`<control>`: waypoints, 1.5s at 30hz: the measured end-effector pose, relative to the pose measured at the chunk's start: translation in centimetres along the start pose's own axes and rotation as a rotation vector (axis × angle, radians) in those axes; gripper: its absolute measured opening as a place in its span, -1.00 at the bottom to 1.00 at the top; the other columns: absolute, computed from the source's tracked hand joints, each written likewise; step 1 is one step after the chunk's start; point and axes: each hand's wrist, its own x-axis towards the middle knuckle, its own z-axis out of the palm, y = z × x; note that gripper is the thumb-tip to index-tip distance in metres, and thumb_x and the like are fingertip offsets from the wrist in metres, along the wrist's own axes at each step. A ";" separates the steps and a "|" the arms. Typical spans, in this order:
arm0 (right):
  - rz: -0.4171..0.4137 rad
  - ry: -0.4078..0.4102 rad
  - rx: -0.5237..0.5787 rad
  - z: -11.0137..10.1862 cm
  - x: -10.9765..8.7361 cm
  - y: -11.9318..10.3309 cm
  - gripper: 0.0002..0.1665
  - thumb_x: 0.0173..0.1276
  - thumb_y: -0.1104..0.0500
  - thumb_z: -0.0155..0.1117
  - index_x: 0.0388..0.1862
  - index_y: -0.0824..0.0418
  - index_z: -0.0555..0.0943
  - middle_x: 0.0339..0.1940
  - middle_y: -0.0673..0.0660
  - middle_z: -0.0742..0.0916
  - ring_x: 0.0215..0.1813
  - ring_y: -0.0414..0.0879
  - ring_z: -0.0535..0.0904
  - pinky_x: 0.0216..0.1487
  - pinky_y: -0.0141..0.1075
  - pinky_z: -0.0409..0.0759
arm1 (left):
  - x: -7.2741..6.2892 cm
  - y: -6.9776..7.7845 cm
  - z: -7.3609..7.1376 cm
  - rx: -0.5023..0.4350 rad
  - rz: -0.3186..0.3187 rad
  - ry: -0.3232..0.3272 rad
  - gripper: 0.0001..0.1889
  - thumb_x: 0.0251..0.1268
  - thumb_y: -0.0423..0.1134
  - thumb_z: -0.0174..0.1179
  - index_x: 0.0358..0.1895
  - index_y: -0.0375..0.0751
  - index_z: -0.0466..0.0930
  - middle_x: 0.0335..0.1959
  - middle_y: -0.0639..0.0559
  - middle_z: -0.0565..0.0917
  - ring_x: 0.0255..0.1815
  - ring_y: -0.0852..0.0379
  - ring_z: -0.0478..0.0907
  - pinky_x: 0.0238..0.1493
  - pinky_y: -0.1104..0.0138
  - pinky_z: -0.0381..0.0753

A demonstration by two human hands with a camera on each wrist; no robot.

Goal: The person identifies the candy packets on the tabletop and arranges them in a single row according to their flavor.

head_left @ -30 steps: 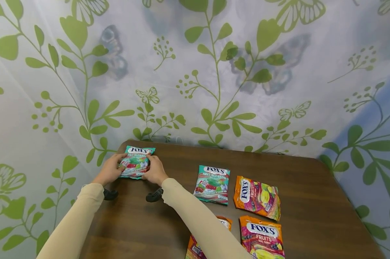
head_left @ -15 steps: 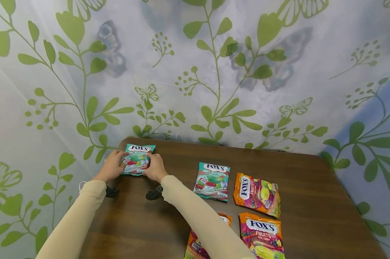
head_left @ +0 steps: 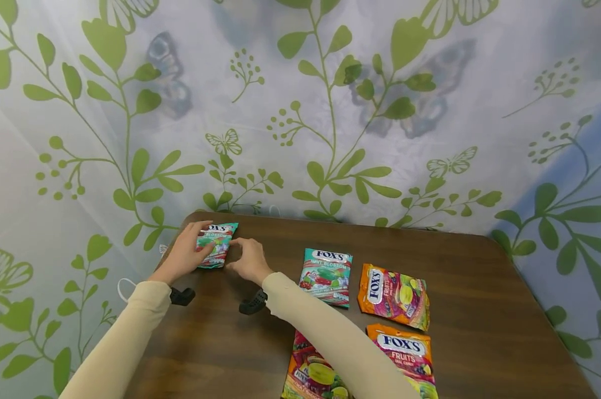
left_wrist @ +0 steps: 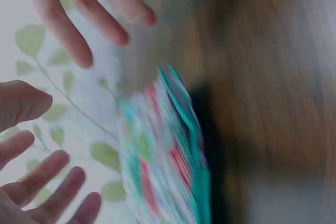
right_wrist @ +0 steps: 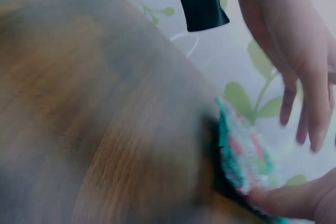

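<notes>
A teal Fox's Mint Blossom candy bag point(head_left: 223, 247) lies near the table's far left corner. My left hand point(head_left: 183, 254) hovers over its left side with fingers extended, covering part of the front. Beside the right edge is my right hand point(head_left: 250, 260), its fingers relaxed and bent toward the bag. In the left wrist view, fingers of both hands show apart from the blurred candy bag point(left_wrist: 157, 156). The right wrist view has the right thumb point(right_wrist: 289, 201) overlapping the bag's lower end, while the left hand point(right_wrist: 304, 61) hangs above it.
Another mint candy bag point(head_left: 326, 277) lies to the right on the brown table point(head_left: 460, 288). Next to it are orange Fox's Fruits bags point(head_left: 395, 296), point(head_left: 405, 354), with one more fruit bag point(head_left: 312, 371) partly under the right sleeve. A leaf-patterned curtain point(head_left: 300, 127) hangs behind the table.
Both hands held the mint bag by its sides before. Now the right hand has come away to the right, and the left has lifted and shifted right over the bag.
</notes>
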 end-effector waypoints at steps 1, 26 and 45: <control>0.000 -0.009 -0.012 -0.5 -0.5 0.0 -0.31 0.32 0.28 0.67 0.42 0.25 0.67 0.22 0.31 0.73 0.23 0.13 0.62 0.18 -0.05 0.66 | 0.0 0.7 0.0 -0.023 -0.004 -0.010 -0.41 0.58 -0.43 0.30 0.55 -0.49 0.35 0.31 -0.53 0.50 0.30 -0.51 0.51 0.15 -0.31 0.59; 0.020 -0.052 0.071 -13.7 -14.0 3.2 -0.46 0.34 0.16 0.70 0.28 0.13 0.76 -0.07 0.19 0.81 -0.04 0.09 0.74 -0.07 -0.08 0.76 | -1.0 10.8 3.3 -0.409 -0.079 -0.459 -0.41 0.74 0.02 0.18 0.65 0.01 0.30 0.36 -0.13 0.62 0.34 -0.08 0.62 0.36 -0.13 0.58; 0.203 0.194 0.028 -18.4 -16.5 9.8 -0.34 0.33 0.29 0.67 0.40 0.24 0.70 0.19 0.38 0.75 0.05 0.27 0.75 -0.03 0.07 0.79 | 0.3 12.3 10.3 -0.422 0.044 -0.456 -0.39 0.62 -0.17 0.36 0.58 -0.23 0.38 0.30 -0.37 0.61 0.20 -0.17 0.69 0.17 0.00 0.74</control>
